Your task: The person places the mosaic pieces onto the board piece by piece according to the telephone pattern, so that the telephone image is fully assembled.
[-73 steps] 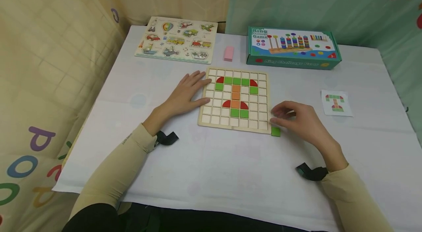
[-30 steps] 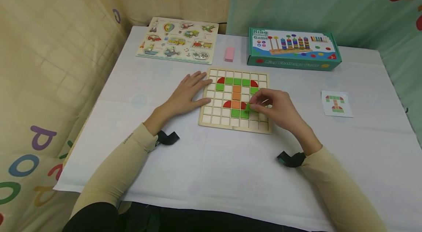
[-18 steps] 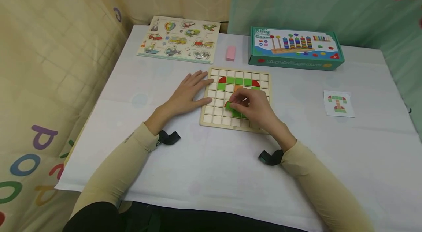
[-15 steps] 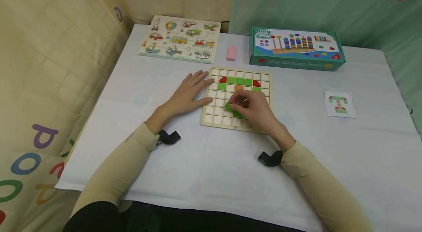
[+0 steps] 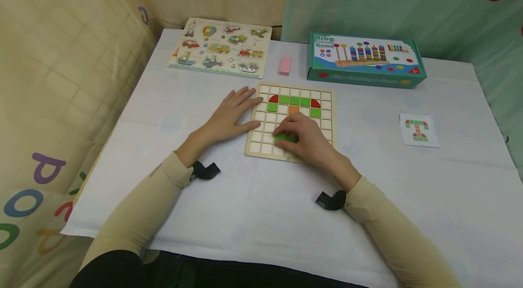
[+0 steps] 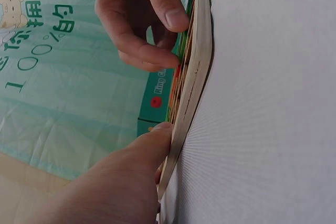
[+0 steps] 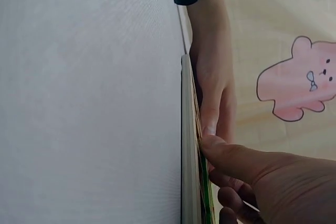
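A wooden grid board [image 5: 249, 149] lies on the white table, with green, orange and red tiles set in some of its cells. My right hand [image 5: 308, 139] is over its lower middle, thumb and fingertips at opposite edges of a green square tile [image 5: 280, 138]. That tile lies in line with another green tile to its right; the hand hides several tiles beyond. In the left wrist view, the right thumb and index finger touch the board's top at the green tile. My left hand [image 5: 227, 115] lies flat with spread fingers, fingertips and thumb resting on the board's left edge.
A small card [image 5: 419, 131] printed with a coloured tile pattern lies at the right. Behind the board are a picture puzzle board [image 5: 220, 47], a pink block [image 5: 284, 66] and a green Ring Challenge Game box [image 5: 365, 60]. Printed curtains surround the table.
My right hand has carried the green square tile from beside the board's lower right corner leftward across it, then lowered it onto a cell left of the green tiles. The left hand stays put.
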A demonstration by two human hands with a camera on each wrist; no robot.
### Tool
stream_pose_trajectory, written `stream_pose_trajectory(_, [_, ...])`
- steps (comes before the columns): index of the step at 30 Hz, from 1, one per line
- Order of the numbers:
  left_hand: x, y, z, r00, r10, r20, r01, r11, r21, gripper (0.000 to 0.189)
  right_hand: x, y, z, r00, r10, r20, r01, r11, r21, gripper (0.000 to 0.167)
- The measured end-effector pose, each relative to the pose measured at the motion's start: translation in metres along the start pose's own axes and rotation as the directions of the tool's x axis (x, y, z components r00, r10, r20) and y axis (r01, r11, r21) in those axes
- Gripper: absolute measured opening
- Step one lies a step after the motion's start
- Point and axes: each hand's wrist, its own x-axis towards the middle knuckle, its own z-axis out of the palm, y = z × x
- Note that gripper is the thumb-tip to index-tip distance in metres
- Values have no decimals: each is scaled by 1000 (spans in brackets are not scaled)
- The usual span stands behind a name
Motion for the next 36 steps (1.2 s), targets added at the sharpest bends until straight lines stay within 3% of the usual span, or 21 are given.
stream_pose_trajectory(8, [-1,0,-3,1000,-4,6,4,1000,-2,71,1,-1,-3,999,-19,31,20,1000,-12,17])
stream_pose_trajectory(12, [-4,1,-4,1000,-9,12,9,1000,-4,71,0,0,-10,995,66,-75,-68,998,-15,20])
stream_pose_trajectory(16, [-6,2,-3,1000,-7,10,7,1000,-8,72,-1,7,-17,969,159,-191,-171,984,-46,19])
stream_pose_trajectory(21, [-4,1,-2,1000,5,3,-5,1000,-8,72,-2,13,-18,959,221,-179,-230,973,-31,18])
stream_pose_trajectory(29, [-1,1,0,1000,1,14,-1,1000,5,71,-4,13,-16,963,195,-186,-209,976,-60,5])
stream_pose_trajectory(33, [-1,-1,0,1000,4,9,-4,1000,12,72,-3,12,-17,974,149,-169,-163,984,-76,3])
stream_pose_trajectory(36, [-1,-1,0,1000,1,9,-1,1000,5,71,-2,14,-17,974,112,-198,-133,987,-92,6])
